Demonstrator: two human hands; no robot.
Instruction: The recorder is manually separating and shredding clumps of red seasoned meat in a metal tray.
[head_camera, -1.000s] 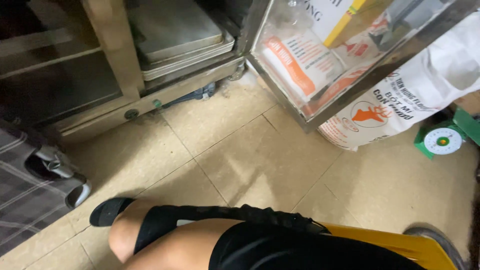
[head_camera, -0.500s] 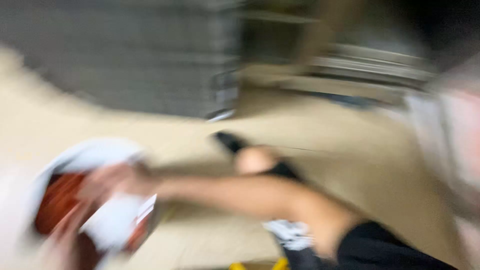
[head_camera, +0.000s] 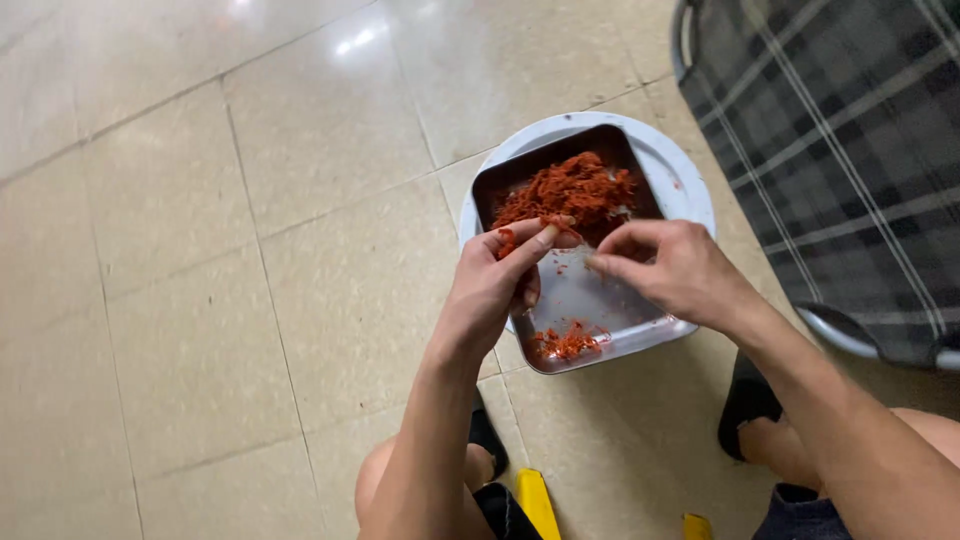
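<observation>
A metal tray (head_camera: 640, 322) sits on a round white basin (head_camera: 686, 172) on the floor. A large heap of shredded red-orange food (head_camera: 572, 188) fills the tray's far end, and a small clump (head_camera: 566, 343) lies at its near edge. My left hand (head_camera: 492, 285) hovers over the tray and pinches a few red shreds (head_camera: 520, 232) between thumb and fingers. My right hand (head_camera: 672, 272) is beside it over the tray's middle, fingertips drawn together; whether it holds anything is too small to tell.
Beige floor tiles (head_camera: 250, 250) spread to the left. A plaid fabric seat with a metal frame (head_camera: 840, 150) stands at the right. My knees and black sandals (head_camera: 745, 405) frame a yellow stool edge (head_camera: 535, 505) at the bottom.
The view swung from shelves and printed sacks, through a blur, down to the floor. The tray and both hands have come into view.
</observation>
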